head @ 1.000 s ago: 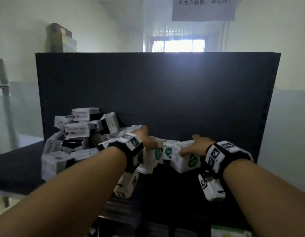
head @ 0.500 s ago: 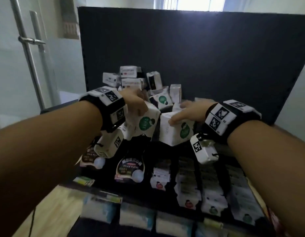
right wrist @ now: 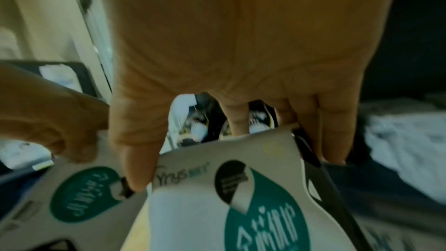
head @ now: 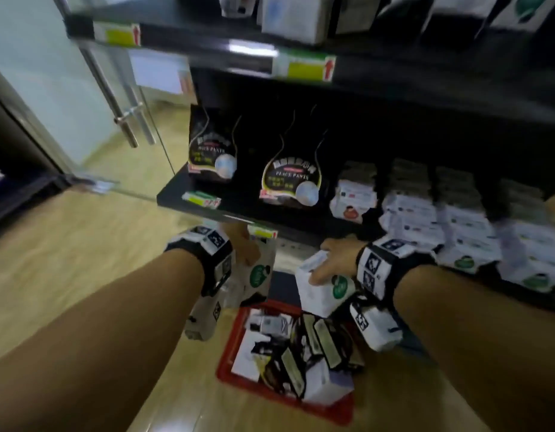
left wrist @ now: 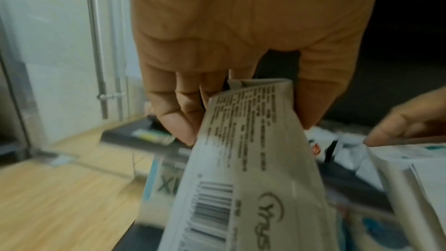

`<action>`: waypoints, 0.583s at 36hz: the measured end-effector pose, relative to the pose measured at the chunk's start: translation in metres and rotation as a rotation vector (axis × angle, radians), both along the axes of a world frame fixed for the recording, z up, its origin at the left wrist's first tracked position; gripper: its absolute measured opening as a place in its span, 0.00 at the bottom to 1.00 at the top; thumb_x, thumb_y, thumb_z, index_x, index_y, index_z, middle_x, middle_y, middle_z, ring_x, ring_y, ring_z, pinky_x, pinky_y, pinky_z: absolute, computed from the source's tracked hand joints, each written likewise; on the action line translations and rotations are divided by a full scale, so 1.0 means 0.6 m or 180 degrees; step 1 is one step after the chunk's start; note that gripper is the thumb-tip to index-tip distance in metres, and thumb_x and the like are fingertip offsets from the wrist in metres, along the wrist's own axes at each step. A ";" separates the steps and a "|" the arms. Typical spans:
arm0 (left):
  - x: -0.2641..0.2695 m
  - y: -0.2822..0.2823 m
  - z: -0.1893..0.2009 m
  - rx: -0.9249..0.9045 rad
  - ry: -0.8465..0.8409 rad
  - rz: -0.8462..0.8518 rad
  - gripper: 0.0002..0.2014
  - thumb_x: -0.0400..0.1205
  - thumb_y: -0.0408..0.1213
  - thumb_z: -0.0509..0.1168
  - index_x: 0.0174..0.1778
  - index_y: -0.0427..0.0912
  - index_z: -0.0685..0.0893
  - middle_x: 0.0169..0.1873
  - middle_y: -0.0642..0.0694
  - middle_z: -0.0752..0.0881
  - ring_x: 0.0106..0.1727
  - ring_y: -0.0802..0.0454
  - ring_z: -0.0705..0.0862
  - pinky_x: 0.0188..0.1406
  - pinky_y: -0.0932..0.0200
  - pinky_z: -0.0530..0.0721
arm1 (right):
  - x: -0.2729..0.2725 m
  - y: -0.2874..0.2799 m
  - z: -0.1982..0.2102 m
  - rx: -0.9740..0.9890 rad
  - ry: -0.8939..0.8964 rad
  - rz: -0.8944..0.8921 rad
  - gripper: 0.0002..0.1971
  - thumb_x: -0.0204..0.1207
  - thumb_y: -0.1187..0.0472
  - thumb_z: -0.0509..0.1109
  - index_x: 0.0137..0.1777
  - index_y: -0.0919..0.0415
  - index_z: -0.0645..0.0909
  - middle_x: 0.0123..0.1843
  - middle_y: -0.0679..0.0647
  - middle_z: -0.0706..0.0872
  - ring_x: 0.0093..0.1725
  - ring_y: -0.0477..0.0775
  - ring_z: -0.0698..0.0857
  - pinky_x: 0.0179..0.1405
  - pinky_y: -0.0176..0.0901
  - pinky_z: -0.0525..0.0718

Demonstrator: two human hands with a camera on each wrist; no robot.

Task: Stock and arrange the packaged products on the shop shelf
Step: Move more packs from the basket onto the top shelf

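Observation:
My left hand (head: pixel 243 247) grips a white packet with a green round logo (head: pixel 257 275) by its top edge; the left wrist view shows its barcode side (left wrist: pixel 241 178) pinched between fingers (left wrist: pixel 178 117) and thumb. My right hand (head: pixel 329 260) grips a second white packet with the same green logo (head: pixel 326 289); in the right wrist view its front (right wrist: pixel 229 188) sits between thumb and fingers. Both packets hang low in front of the middle shelf (head: pixel 232 213), above a red basket (head: pixel 288 403).
The red basket on the wooden floor holds several mixed packets (head: pixel 301 353). The middle shelf carries two black packs (head: pixel 290 179) and rows of white packets (head: pixel 463 226). An upper shelf (head: pixel 207 42) with price tags runs above. A glass door with steel handles (head: pixel 126 120) stands left.
Both hands lifted a packet each off the top pile and came down to the level of the lower shelves; my view swung downward to the basket and floor.

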State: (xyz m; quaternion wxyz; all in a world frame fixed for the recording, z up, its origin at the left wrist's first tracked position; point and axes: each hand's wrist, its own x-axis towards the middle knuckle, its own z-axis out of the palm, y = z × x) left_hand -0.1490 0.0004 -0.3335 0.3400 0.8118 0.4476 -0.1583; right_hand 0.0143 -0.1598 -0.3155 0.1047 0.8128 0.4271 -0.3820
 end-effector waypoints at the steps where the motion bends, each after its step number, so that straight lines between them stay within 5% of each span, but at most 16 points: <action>1: -0.007 0.000 -0.049 -0.0043 0.0111 0.0032 0.12 0.82 0.35 0.65 0.34 0.45 0.72 0.32 0.43 0.73 0.30 0.51 0.72 0.24 0.67 0.75 | 0.001 0.000 -0.048 -0.0053 0.0063 -0.0070 0.43 0.71 0.36 0.71 0.82 0.53 0.59 0.79 0.56 0.65 0.78 0.63 0.66 0.63 0.45 0.71; 3: -0.019 -0.001 -0.141 -0.0082 0.0199 0.0317 0.06 0.78 0.36 0.69 0.46 0.41 0.78 0.46 0.37 0.81 0.42 0.44 0.81 0.42 0.55 0.83 | 0.002 -0.003 -0.143 -0.0038 0.0082 -0.0259 0.34 0.71 0.37 0.73 0.73 0.51 0.69 0.70 0.56 0.69 0.73 0.64 0.70 0.58 0.47 0.74; 5: -0.031 -0.003 -0.243 -0.0056 0.0327 0.0352 0.21 0.75 0.37 0.70 0.63 0.38 0.78 0.59 0.37 0.81 0.56 0.39 0.83 0.55 0.46 0.82 | -0.005 -0.008 -0.239 -0.0094 0.0077 -0.0426 0.44 0.68 0.36 0.73 0.80 0.52 0.60 0.76 0.59 0.61 0.71 0.65 0.71 0.62 0.52 0.78; 7: -0.044 -0.011 -0.328 -0.0013 0.0488 0.0288 0.27 0.75 0.42 0.70 0.70 0.41 0.73 0.63 0.41 0.79 0.60 0.41 0.81 0.54 0.50 0.81 | -0.015 -0.011 -0.327 -0.0074 0.0023 -0.0461 0.52 0.64 0.34 0.74 0.84 0.49 0.52 0.80 0.59 0.56 0.74 0.65 0.69 0.68 0.55 0.77; 9: -0.058 -0.018 -0.410 -0.0014 0.0587 0.0376 0.30 0.75 0.43 0.71 0.71 0.44 0.70 0.66 0.43 0.77 0.63 0.43 0.79 0.47 0.58 0.74 | -0.025 -0.009 -0.413 0.0002 0.0045 -0.0387 0.55 0.63 0.34 0.76 0.85 0.50 0.49 0.82 0.59 0.53 0.79 0.65 0.62 0.74 0.57 0.72; 12: -0.081 -0.025 -0.517 -0.0021 0.0867 0.0365 0.29 0.73 0.49 0.71 0.68 0.47 0.71 0.61 0.42 0.77 0.59 0.41 0.79 0.43 0.54 0.75 | -0.041 0.003 -0.521 0.0097 0.0077 -0.0201 0.56 0.63 0.36 0.77 0.85 0.52 0.50 0.82 0.58 0.52 0.81 0.65 0.60 0.76 0.56 0.69; 16: -0.102 -0.026 -0.621 0.0075 0.1085 0.0344 0.28 0.74 0.55 0.66 0.67 0.50 0.69 0.61 0.41 0.75 0.60 0.39 0.76 0.47 0.52 0.75 | -0.059 0.038 -0.624 0.0234 -0.0072 0.0184 0.51 0.64 0.39 0.76 0.83 0.53 0.55 0.78 0.58 0.57 0.78 0.64 0.62 0.75 0.59 0.70; 21: -0.096 -0.017 -0.685 0.0116 0.1134 0.0311 0.29 0.75 0.52 0.67 0.72 0.49 0.69 0.65 0.42 0.75 0.65 0.40 0.76 0.58 0.51 0.76 | -0.064 0.075 -0.704 0.0231 -0.0345 0.0811 0.49 0.68 0.47 0.77 0.84 0.53 0.53 0.82 0.60 0.51 0.82 0.65 0.53 0.79 0.60 0.64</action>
